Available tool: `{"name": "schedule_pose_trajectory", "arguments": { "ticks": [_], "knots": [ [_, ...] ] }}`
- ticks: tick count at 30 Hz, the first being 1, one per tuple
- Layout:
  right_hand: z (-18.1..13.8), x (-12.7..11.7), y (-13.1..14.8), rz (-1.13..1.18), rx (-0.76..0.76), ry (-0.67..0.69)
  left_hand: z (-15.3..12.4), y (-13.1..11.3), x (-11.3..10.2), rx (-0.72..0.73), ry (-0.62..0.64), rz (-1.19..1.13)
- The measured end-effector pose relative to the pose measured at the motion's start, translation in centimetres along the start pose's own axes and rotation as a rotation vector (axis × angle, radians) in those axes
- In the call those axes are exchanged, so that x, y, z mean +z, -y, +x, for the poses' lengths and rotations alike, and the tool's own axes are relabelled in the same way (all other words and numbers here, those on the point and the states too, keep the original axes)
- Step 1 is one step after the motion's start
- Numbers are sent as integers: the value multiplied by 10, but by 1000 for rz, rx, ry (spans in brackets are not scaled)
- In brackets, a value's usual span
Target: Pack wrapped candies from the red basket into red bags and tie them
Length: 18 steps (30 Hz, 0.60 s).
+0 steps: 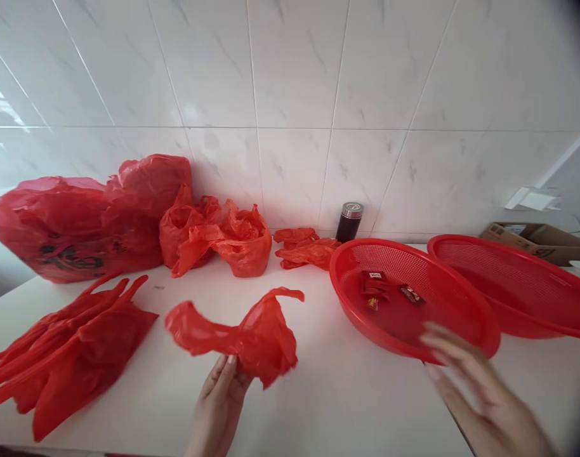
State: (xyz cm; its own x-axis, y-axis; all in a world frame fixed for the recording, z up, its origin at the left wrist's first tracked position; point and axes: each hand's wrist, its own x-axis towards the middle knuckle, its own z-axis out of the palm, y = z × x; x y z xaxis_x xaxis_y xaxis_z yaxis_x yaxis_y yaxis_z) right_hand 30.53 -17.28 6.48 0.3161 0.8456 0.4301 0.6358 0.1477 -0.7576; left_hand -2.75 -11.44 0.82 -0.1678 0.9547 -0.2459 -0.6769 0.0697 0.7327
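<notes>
My left hand point(223, 387) pinches a crumpled red plastic bag point(266, 336) above the white table, thumb on top. The bag's handles flop out to both sides. At the lower right, my right hand point(480, 387) is smeared by motion, its fingers stretched out and apart with nothing seen in them. It is just in front of the near rim of a red plastic basket point(366, 324); whether it touches the rim I cannot tell. Inside that basket lie several small dark-red packets point(374, 284) and a brown packet point(411, 294).
Flat red bags point(90, 343) lie at the left. Large full red bags point(75, 222), smaller filled bags point(245, 241) and crumpled bags point(309, 249) line the tiled wall. A dark flask point(349, 222), second red basket point(513, 285) and cardboard box point(542, 238) are toward the right.
</notes>
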Motion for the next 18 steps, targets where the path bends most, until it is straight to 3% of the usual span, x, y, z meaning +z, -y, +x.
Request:
{"name": "schedule_pose_trajectory", "arguments": {
  "ticks": [4,7,10,13,18],
  "knots": [
    [-10,81,26,337,104,530,-11,2,16,-165,58,-106],
    [-20,128,44,653,208,705,-16,4,14,-223,96,-83],
    [-26,150,59,900,237,797,-18,5,4,-217,152,-22],
    [-24,155,60,929,298,731,-16,3,-7,-212,175,11],
    [-11,144,28,917,448,231,4,-12,-29,-7,-71,-57]
  ]
}}
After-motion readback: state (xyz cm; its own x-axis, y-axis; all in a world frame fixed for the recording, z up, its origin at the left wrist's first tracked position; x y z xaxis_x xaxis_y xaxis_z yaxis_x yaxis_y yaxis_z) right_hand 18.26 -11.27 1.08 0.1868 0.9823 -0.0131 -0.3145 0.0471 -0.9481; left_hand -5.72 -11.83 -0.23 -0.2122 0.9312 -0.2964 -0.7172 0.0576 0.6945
